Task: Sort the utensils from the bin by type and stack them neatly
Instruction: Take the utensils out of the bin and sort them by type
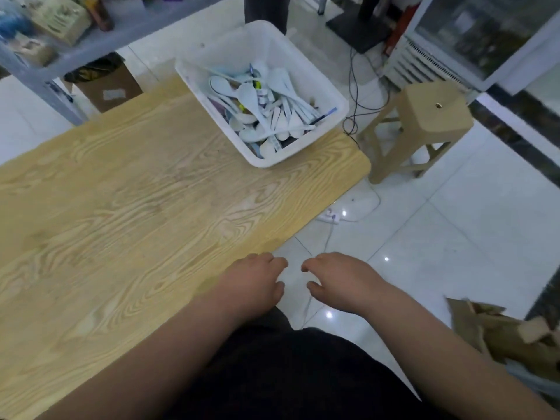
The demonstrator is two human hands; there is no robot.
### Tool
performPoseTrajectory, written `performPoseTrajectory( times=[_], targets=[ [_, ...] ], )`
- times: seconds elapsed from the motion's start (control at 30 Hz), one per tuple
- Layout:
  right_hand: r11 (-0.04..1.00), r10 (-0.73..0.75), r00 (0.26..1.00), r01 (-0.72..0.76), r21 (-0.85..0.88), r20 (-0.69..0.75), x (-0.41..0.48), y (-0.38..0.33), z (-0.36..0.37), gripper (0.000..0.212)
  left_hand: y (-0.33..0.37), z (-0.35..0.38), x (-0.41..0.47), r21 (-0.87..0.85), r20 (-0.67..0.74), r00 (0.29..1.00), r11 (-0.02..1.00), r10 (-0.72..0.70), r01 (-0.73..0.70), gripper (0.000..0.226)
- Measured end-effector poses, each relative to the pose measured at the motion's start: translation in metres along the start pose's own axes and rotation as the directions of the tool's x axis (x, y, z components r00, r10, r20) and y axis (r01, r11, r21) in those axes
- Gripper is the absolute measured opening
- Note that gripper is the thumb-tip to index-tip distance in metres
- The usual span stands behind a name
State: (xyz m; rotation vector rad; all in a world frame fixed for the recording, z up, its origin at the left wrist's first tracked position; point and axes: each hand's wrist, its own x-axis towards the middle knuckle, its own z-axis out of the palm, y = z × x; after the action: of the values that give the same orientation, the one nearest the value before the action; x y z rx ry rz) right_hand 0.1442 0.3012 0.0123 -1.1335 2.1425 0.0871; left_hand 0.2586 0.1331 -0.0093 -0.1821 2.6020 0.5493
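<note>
The white plastic bin stood at the far right corner of the wood-grain counter, with its far end projecting past the counter's edge. The bin was rectangular, open-topped and single-compartment. The utensils lay inside it in one mixed, unsorted heap piled toward the near end. The far end of the bin floor was bare.

The heap consisted mainly of white spoons with oval bowls, lying crossed over each other at various angles. Long thin white sticks lay among them. Several pieces carried blue markings, and a small yellow-green item showed near the middle; its type could not be determined. No utensil lay on the counter.

The left hand hovered at the counter's near right edge. The right hand was just beside it, over the tiled floor. The two hands were apart, fingers loosely curled, and held nothing. Both were well apart from the bin.

A tan plastic stool stood on the floor to the right of the bin. A cardboard box sat beneath the shelf at the upper left.
</note>
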Motion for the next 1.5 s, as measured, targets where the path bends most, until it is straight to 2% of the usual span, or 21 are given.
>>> performPoseTrajectory(
  times=[0.2, 0.4, 0.5, 0.67, 0.83, 0.93, 1.03, 1.1, 1.2, 1.3, 1.4, 1.5],
  targets=[
    [1.0, 0.01, 1.0, -0.01, 0.003, -0.02, 0.037, 0.031, -0.046, 0.043, -0.007, -0.049, 0.057, -0.006, -0.038, 0.999, 1.0, 0.009, -0.01, 0.043],
    [0.998, -0.055, 0.998, 0.055, -0.023, -0.022, 0.082, 0.059, -0.095, 0.041, -0.019, -0.078, 0.096, -0.058, -0.079, 0.993, 0.995, -0.084, 0.08, 0.042],
    [0.992, -0.116, 0.993, 0.115, -0.051, -0.029, 0.117, 0.076, -0.127, 0.041, -0.026, -0.089, 0.119, -0.125, -0.113, 0.978, 0.979, -0.176, 0.161, 0.039],
    [0.954, -0.285, 0.956, 0.275, -0.122, -0.071, 0.18, 0.1, -0.183, 0.034, -0.023, -0.117, 0.162, -0.231, -0.158, 0.921, 0.92, -0.355, 0.316, 0.036],
    [0.881, -0.47, 0.862, 0.442, -0.17, -0.189, 0.247, 0.115, -0.221, 0.027, -0.016, -0.14, 0.196, -0.374, -0.209, 0.812, 0.812, -0.545, 0.448, 0.033],
    [0.86, -0.483, 0.875, 0.467, -0.204, -0.03, 0.282, 0.12, -0.229, 0.042, -0.014, -0.145, 0.212, -0.423, -0.175, 0.762, 0.746, -0.624, 0.514, 0.03],
    [0.851, -0.474, 0.875, 0.485, -0.203, 0.104, 0.301, 0.12, -0.229, 0.034, -0.015, -0.145, 0.221, -0.462, -0.146, 0.724, 0.694, -0.674, 0.552, 0.03],
    [0.856, -0.475, 0.872, 0.489, -0.168, 0.121, 0.305, 0.12, -0.23, 0.024, -0.018, -0.144, 0.225, -0.487, -0.133, 0.698, 0.66, -0.704, 0.572, 0.03],
    [0.893, -0.448, 0.893, 0.449, -0.02, 0.054, 0.304, 0.13, -0.236, 0.016, -0.028, -0.143, 0.231, -0.514, -0.114, 0.663, 0.615, -0.74, 0.598, 0.022],
    [0.908, -0.407, 0.914, 0.405, 0.105, 0.0, 0.305, 0.155, -0.248, 0.009, -0.037, -0.144, 0.24, -0.487, -0.108, 0.666, 0.623, -0.738, 0.612, 0.014],
    [0.897, -0.325, 0.941, 0.338, 0.287, -0.093, 0.306, 0.173, -0.263, 0.009, -0.046, -0.145, 0.255, -0.481, -0.106, 0.673, 0.63, -0.732, 0.61, 0.018],
    [0.844, -0.192, 0.958, 0.272, 0.463, -0.212, 0.316, 0.162, -0.278, 0.01, -0.057, -0.15, 0.275, -0.537, -0.099, 0.642, 0.584, -0.761, 0.609, 0.017]
  ],
)
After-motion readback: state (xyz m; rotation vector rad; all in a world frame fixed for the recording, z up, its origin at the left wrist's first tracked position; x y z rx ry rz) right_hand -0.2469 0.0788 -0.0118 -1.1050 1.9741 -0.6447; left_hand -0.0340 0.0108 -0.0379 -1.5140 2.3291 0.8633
